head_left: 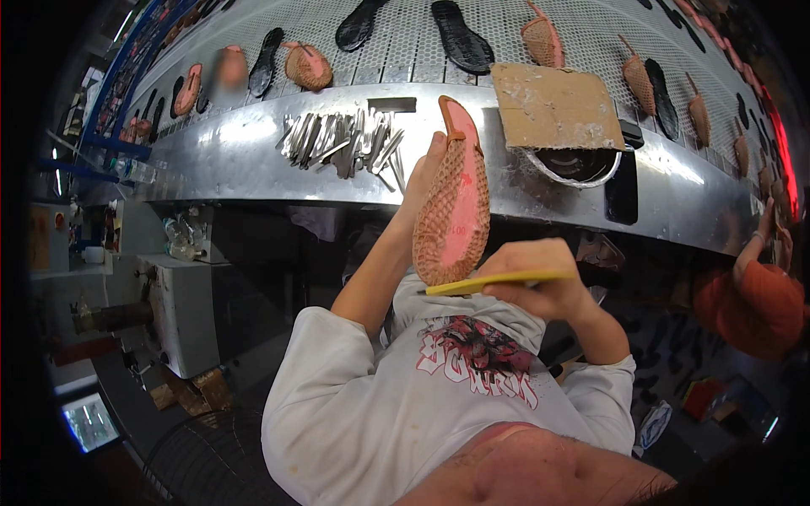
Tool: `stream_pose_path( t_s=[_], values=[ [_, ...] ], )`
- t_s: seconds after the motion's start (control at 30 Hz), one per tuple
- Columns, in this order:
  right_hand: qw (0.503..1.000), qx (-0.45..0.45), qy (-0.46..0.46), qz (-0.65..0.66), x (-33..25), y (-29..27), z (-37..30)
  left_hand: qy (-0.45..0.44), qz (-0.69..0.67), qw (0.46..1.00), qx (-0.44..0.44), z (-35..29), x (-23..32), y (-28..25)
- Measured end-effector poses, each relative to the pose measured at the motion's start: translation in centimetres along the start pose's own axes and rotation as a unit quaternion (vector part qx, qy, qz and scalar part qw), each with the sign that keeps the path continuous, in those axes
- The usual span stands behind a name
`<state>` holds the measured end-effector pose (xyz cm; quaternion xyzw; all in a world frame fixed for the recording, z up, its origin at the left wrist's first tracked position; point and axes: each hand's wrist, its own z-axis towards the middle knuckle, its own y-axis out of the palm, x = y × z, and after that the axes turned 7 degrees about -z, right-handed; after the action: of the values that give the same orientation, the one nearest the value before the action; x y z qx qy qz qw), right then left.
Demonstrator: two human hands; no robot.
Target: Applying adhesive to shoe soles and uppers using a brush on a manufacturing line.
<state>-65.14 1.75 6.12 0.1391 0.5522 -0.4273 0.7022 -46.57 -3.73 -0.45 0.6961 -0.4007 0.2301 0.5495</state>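
A woven tan shoe upper (432, 211) with a pink sole side turned up stands in front of my chest, its narrow strap end pointing away from me. My left hand (427, 164) grips it from behind along its left side, and most of the fingers are hidden by it. My right hand (540, 278) is closed around a slim yellow tool (485, 282), whose tip points left just under the rounded near end of the upper. What kind of tool it is I cannot make out.
Thin metal strips (342, 143) lie heaped on the metal ledge (228, 160). Right of the upper, cardboard (557, 105) partly covers a round pan (582, 169), with a dark phone-like slab (622, 190) beside it. Black soles (462, 38) and woven uppers sit on the perforated conveyor beyond. Someone in orange (751, 304) works far right.
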Motion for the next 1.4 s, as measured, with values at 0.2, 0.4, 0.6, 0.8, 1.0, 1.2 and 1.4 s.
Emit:
stream_pose_path(
  t_s=[0.2,0.4,0.6,0.8,1.0,1.2,1.4],
  values=[
    [0.969,-0.023,0.162,0.186,0.1,-2.1,0.7,-0.026,-0.063,0.998,-0.004,0.1,-0.1,-0.1],
    [0.984,0.014,0.099,0.147,-1.1,-1.9,0.2,-0.053,-0.18,0.982,0.033,-0.1,0.9,1.0],
    [0.968,0.184,0.158,0.063,3.5,-4.1,1.7,-0.12,-0.23,0.966,-0.004,-1.0,-1.1,0.2],
    [0.907,0.12,-0.189,-0.356,3.2,-2.1,2.1,-0.118,-0.236,0.962,-0.069,-1.1,-2.0,-2.7],
    [0.978,-0.033,-0.165,-0.12,0.2,1.1,2.5,-0.074,-0.331,0.94,-0.018,-2.8,-1.2,-8.6],
    [0.972,0.005,-0.006,-0.237,6.5,3.4,10.3,0.083,-0.366,0.927,0.009,-5.4,2.6,-15.1],
    [0.875,-0.096,0.006,-0.475,14.4,4.9,16.6,0.199,-0.252,0.946,0.054,-4.2,3.1,-17.8]
  ],
)
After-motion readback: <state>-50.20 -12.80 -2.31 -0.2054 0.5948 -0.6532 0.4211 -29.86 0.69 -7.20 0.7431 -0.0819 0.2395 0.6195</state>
